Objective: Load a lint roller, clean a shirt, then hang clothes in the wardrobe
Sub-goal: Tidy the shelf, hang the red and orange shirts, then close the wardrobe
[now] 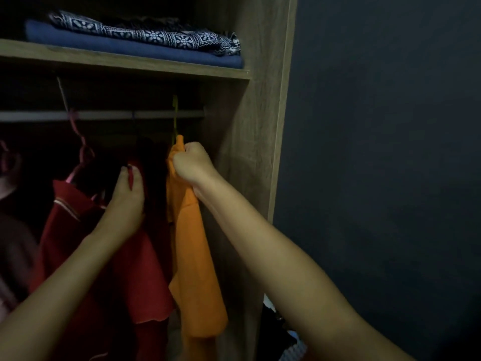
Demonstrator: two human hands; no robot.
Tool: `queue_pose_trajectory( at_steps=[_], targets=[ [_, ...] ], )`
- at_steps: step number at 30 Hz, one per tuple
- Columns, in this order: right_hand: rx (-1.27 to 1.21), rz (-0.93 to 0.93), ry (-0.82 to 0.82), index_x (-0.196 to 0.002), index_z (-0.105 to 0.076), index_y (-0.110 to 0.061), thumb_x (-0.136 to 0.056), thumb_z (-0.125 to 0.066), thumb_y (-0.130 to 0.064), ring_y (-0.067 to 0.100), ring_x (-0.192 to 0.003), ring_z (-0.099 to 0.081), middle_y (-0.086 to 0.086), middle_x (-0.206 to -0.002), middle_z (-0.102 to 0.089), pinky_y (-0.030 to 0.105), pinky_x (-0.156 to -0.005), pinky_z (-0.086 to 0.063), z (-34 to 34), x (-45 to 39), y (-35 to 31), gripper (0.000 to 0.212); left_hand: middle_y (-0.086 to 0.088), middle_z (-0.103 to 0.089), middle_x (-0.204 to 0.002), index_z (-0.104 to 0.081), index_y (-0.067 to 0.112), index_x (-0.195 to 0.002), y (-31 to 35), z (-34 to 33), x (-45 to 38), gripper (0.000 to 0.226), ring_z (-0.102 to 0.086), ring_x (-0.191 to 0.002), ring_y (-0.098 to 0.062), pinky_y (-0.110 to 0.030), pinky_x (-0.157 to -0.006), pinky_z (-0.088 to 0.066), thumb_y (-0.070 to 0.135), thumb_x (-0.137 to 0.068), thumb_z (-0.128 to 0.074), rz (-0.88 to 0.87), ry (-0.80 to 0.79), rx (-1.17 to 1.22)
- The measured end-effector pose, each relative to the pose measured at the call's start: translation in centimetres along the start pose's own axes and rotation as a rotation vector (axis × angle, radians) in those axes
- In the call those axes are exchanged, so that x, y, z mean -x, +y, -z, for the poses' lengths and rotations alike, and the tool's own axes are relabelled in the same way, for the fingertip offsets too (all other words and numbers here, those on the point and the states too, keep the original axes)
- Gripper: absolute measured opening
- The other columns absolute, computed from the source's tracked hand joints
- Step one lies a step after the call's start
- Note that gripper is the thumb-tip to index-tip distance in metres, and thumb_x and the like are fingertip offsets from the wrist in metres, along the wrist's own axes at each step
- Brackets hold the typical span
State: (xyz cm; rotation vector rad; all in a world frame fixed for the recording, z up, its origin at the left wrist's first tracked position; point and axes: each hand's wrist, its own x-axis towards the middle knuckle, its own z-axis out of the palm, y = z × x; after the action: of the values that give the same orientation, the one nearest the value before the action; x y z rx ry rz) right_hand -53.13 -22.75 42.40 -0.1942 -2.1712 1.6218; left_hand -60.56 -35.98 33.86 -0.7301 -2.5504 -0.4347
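Right hand point(191, 162) clenched on orange shirt point(194, 256) collar at rail point(104, 115) on yellow-green hanger point(175, 118), left hand point(128, 188) fingers pressing the red garment point(104, 269) aside; risk: tugging collar could unseat hook or slip shirt off.

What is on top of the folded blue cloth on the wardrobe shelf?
A dark patterned cloth lies on the blue cloth on the shelf. Anything behind them is lost in shadow.
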Motion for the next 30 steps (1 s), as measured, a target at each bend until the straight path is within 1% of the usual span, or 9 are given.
queue_pose_trajectory(
  at_steps=[3,5,8,13,17,19,22,25,30],
  targets=[
    [0.048,-0.022,0.009,-0.071,-0.05,-0.011,-0.085,-0.045,-0.002,0.025,-0.066,-0.055,0.008,-0.07,-0.05,0.029,-0.055,-0.043,-0.3,-1.9,-0.1,0.018,-0.027,0.012,-0.156,0.011,0.001,-0.149,0.5,0.3,0.1,0.095,-0.002,-0.146,-0.038,-0.041,-0.117,-0.011,-0.008,-0.084,-0.057,0.02,-0.028,0.036],
    [0.068,-0.03,0.026,-0.089,-0.059,-0.001,-0.085,-0.046,-0.004,0.031,-0.08,-0.059,0.012,-0.083,-0.055,0.033,-0.064,-0.047,-0.6,-2.8,0.4,0.014,-0.026,0.013,-0.156,0.011,0.001,-0.149,1.0,0.3,0.0,0.096,-0.002,-0.146,-0.039,-0.042,-0.117,-0.012,-0.009,-0.083,-0.058,0.005,-0.037,0.036],
    [0.121,-0.04,0.051,-0.11,-0.061,0.005,-0.085,-0.045,-0.007,0.035,-0.093,-0.062,0.017,-0.097,-0.06,0.035,-0.07,-0.048,-1.5,-3.4,1.0,0.032,-0.025,0.014,-0.156,0.011,0.001,-0.149,1.2,0.5,0.2,0.095,-0.002,-0.146,-0.038,-0.041,-0.117,-0.013,-0.01,-0.083,-0.056,0.017,-0.041,0.032],
    [0.12,0.024,0.091,-0.107,-0.062,0.003,-0.087,-0.045,-0.004,0.034,-0.096,-0.062,0.02,-0.105,-0.063,0.034,-0.075,-0.05,-1.2,-3.4,0.7,0.027,-0.023,0.019,-0.155,0.013,0.003,-0.149,1.5,0.7,0.6,0.095,-0.003,-0.146,-0.039,-0.038,-0.117,-0.016,-0.011,-0.084,-0.055,0.012,-0.062,0.042],
    [0.146,0.026,0.092,-0.113,-0.061,0.004,-0.09,-0.048,-0.007,0.036,-0.104,-0.061,0.022,-0.112,-0.063,0.041,-0.091,-0.053,-1.3,-4.2,0.1,0.029,-0.024,0.018,-0.155,0.012,0.002,-0.149,1.6,0.8,0.9,0.095,-0.009,-0.145,-0.041,-0.041,-0.115,-0.027,-0.011,-0.083,-0.055,0.016,-0.069,0.044],
    [0.165,0.004,0.051,-0.108,-0.063,0.004,-0.089,-0.051,-0.01,0.036,-0.1,-0.064,0.022,-0.107,-0.065,0.042,-0.089,-0.055,-1.8,-4.4,0.7,0.027,-0.024,0.018,-0.156,0.011,0.002,-0.149,1.7,1.0,1.1,0.095,-0.01,-0.145,-0.041,-0.042,-0.114,-0.03,-0.013,-0.083,-0.055,0.008,-0.051,0.051],
    [0.198,0.007,0.081,-0.105,-0.066,0.004,-0.088,-0.051,-0.009,0.036,-0.099,-0.064,0.022,-0.106,-0.066,0.035,-0.083,-0.053,-2.3,-4.8,1.7,0.026,-0.024,0.018,-0.156,0.011,0.001,-0.149,1.6,1.0,1.2,0.092,-0.006,-0.146,-0.039,-0.039,-0.116,-0.026,-0.013,-0.084,-0.052,0.009,-0.041,0.052],
    [0.171,-0.008,0.101,-0.103,-0.066,0.0,-0.086,-0.056,-0.014,0.036,-0.096,-0.066,0.019,-0.102,-0.068,0.043,-0.085,-0.057,-2.1,-5.7,0.9,0.024,-0.024,0.017,-0.156,0.011,0.002,-0.149,1.6,0.8,1.1,0.092,-0.005,-0.146,-0.038,-0.038,-0.116,-0.026,-0.014,-0.083,-0.051,0.005,-0.04,0.06],
    [0.283,-0.03,0.015,-0.105,-0.066,-0.001,-0.088,-0.056,-0.015,0.035,-0.097,-0.066,0.019,-0.104,-0.068,0.043,-0.085,-0.057,-2.0,-6.1,1.7,0.024,-0.023,0.017,-0.156,0.011,0.002,-0.15,1.5,0.8,1.0,0.091,-0.005,-0.146,-0.037,-0.039,-0.116,-0.028,-0.016,-0.083,-0.049,0.013,-0.014,0.099]
  ],
)
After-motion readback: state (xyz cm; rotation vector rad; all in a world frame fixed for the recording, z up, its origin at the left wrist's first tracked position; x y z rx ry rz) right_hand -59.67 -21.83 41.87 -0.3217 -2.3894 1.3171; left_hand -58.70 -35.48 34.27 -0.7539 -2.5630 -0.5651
